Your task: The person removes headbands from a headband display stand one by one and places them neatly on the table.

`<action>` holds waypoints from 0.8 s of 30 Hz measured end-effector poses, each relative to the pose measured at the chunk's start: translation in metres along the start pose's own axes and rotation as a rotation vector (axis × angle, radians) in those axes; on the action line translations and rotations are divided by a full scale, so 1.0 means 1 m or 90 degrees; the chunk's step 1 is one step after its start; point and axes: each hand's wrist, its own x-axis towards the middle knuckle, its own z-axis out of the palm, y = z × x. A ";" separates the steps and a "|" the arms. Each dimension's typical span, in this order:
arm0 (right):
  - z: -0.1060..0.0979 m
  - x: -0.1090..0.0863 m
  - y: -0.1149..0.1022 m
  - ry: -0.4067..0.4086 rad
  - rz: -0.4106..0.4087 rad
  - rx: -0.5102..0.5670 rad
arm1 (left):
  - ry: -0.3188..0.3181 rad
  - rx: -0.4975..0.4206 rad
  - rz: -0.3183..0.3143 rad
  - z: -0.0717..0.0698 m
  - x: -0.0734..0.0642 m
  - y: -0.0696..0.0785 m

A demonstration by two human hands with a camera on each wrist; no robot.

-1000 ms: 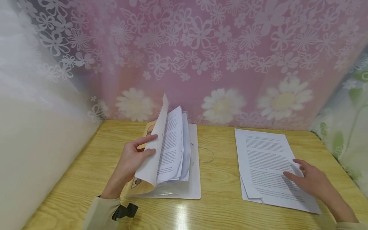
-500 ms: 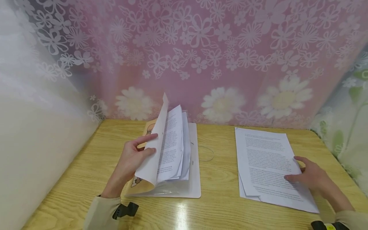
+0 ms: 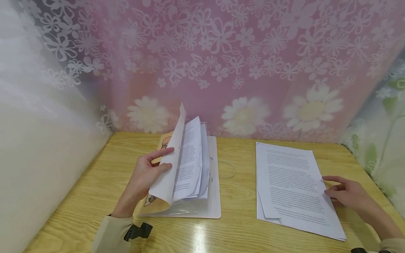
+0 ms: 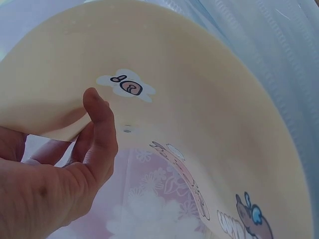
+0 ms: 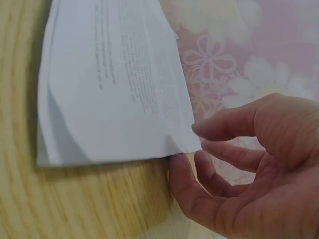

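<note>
My left hand (image 3: 145,177) pinches the free edge of a folder's front cover (image 3: 167,186), holding it up and bent back. The cover is white inside, cream outside with cartoon pictures (image 4: 132,87). Several printed sheets (image 3: 186,158) stand slanted inside the folder, over a clear sleeve and the white back cover (image 3: 215,207). At the right, my right hand (image 3: 351,195) grips the right edge of a stack of printed papers (image 3: 291,189) between thumb and fingers. In the right wrist view the stack's corner (image 5: 174,142) reaches in among the fingertips. A lower sheet sticks out at the stack's left.
A thin elastic loop (image 3: 234,170) lies beside the folder's right edge on the wooden table (image 3: 240,225). Flowered curtains (image 3: 202,70) stand behind the table and on its right, and a pale one (image 3: 47,140) hangs on the left.
The right-hand stack has slid a little left and towards me. My right thumb has drawn back from over the page to its right edge. The left hand and the folder cover stay put.
</note>
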 end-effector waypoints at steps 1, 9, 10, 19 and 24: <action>0.000 0.000 0.002 -0.006 0.002 0.024 | 0.000 0.000 0.000 0.000 0.000 0.000; 0.007 0.002 -0.011 0.028 0.012 -0.126 | -0.003 0.011 0.001 0.001 0.002 -0.002; 0.009 0.003 -0.015 0.030 0.012 -0.153 | -0.003 0.012 0.000 0.001 0.002 -0.002; 0.017 0.013 -0.032 0.000 0.037 -0.203 | -0.004 0.006 -0.005 0.002 0.004 -0.001; 0.018 0.015 -0.036 -0.006 0.039 -0.171 | -0.006 0.006 -0.005 0.002 0.003 -0.001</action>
